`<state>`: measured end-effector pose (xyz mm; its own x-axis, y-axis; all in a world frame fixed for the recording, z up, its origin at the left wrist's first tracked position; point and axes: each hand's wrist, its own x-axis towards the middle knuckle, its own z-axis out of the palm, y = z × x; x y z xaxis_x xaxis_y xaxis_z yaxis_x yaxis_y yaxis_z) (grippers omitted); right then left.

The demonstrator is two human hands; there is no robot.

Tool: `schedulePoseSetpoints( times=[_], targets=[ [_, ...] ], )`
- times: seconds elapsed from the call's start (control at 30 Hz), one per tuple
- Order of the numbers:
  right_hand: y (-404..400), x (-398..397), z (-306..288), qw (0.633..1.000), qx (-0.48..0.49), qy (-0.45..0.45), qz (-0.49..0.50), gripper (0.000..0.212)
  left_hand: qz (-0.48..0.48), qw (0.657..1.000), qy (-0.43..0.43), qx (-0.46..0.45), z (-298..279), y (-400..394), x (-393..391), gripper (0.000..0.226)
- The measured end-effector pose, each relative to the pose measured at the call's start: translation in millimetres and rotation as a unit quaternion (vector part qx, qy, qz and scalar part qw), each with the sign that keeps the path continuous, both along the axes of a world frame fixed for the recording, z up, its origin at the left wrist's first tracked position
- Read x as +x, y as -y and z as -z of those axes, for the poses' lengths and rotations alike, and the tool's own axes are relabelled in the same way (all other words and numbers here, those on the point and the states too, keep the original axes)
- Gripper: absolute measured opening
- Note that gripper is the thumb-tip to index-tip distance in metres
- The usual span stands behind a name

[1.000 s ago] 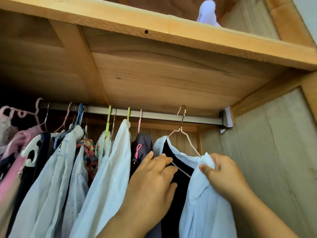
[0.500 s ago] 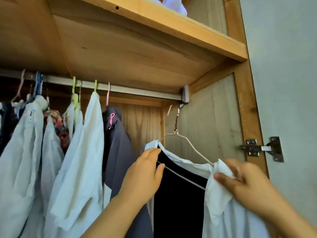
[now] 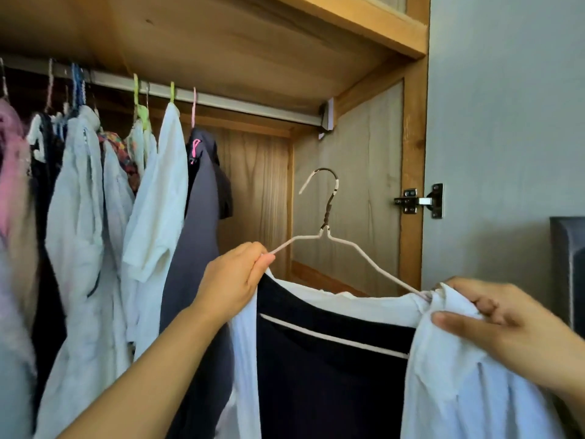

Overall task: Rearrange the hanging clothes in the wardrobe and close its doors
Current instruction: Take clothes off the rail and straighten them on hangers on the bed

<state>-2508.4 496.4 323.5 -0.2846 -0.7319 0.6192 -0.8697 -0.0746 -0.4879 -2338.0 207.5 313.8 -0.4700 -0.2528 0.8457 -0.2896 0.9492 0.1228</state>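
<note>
A white wire hanger (image 3: 329, 229) carrying a white shirt (image 3: 468, 381) over a dark garment (image 3: 326, 375) is off the rail, held in front of the wardrobe's right end. My left hand (image 3: 235, 282) grips the hanger's left arm together with the shirt's shoulder. My right hand (image 3: 503, 327) pinches the shirt's other shoulder at the hanger's right end. The metal rail (image 3: 247, 104) runs across the top, with several garments hanging on its left part: white shirts (image 3: 158, 201), a grey top (image 3: 202, 223) and pink clothes (image 3: 12, 172).
The rail's right stretch is bare up to its bracket (image 3: 327, 117). The wardrobe's right side panel (image 3: 411, 160) carries a door hinge (image 3: 419, 201). A grey wall (image 3: 506, 122) lies to the right, with a dark object (image 3: 569, 274) at the frame's edge. A wooden shelf (image 3: 364, 23) is overhead.
The hanger with the white shirt has come off the rail and moved down and to the right, out of the wardrobe. Both hands stayed on its shoulders. My view shifted right.
</note>
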Motion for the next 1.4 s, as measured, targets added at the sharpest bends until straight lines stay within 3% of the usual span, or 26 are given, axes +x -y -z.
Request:
schedulePoseSetpoints(
  times=[0.17, 0.37, 0.47, 0.53, 0.63, 0.7, 0.83, 1.0, 1.1, 1.17, 1.33, 1.4],
  targets=[
    [-1.7, 14.0, 33.3, 0.998, 0.019, -0.024, 0.047, 0.017, -0.116, 0.99, -0.059, -0.058, 45.5, -57.6, 44.2, 0.036],
    [-18.8, 42.5, 79.5, 0.994, -0.014, 0.083, -0.07, 0.028, -0.25, 0.966, -0.048, -0.047, 91.7, -145.3, 117.7, 0.035],
    [-26.0, 66.4, 93.2, 0.985, 0.015, 0.099, -0.138, 0.037, -0.309, 0.95, -0.038, -0.008, 111.3, -188.3, 157.7, 0.04],
    [-26.2, 83.7, 100.1, 0.976, 0.051, 0.097, -0.185, 0.041, -0.324, 0.945, -0.044, 0.019, 122.9, -210.8, 182.2, 0.041],
    [-24.8, 119.3, 111.6, 0.966, 0.071, 0.088, -0.231, 0.023, -0.342, 0.936, -0.069, 0.051, 137.7, -244.9, 217.7, 0.04],
    [-24.1, 142.4, 121.3, 0.959, 0.049, 0.115, -0.254, 0.012, -0.335, 0.935, -0.095, 0.072, 146.8, -265.1, 238.5, 0.038],
    [-26.8, 179.0, 139.7, 0.932, 0.031, 0.191, -0.307, 0.012, -0.302, 0.939, -0.111, 0.124, 156.8, -306.8, 284.9, 0.035],
    [-27.2, 222.6, 159.0, 0.896, 0.074, 0.229, -0.374, 0.02, -0.352, 0.91, -0.045, 0.217, 163.1, -350.1, 362.0, 0.073],
    [-28.0, 251.8, 168.4, 0.88, 0.096, 0.211, -0.414, 0.027, -0.39, 0.891, 0.046, 0.228, 177.3, -368.3, 391.9, 0.054],
    [-27.3, 272.9, 176.2, 0.872, 0.112, 0.2, -0.432, 0.029, -0.411, 0.884, 0.063, 0.215, 189.0, -382.4, 409.7, 0.047],
    [-27.9, 313.7, 183.1, 0.838, 0.155, 0.196, -0.485, 0.021, -0.487, 0.851, 0.002, 0.196, 213.2, -421.5, 429.9, 0.04],
    [-27.6, 332.8, 184.1, 0.817, 0.167, 0.19, -0.517, 0.019, -0.535, 0.823, -0.024, 0.189, 218.4, -443.2, 434.3, 0.04]
  ],
)
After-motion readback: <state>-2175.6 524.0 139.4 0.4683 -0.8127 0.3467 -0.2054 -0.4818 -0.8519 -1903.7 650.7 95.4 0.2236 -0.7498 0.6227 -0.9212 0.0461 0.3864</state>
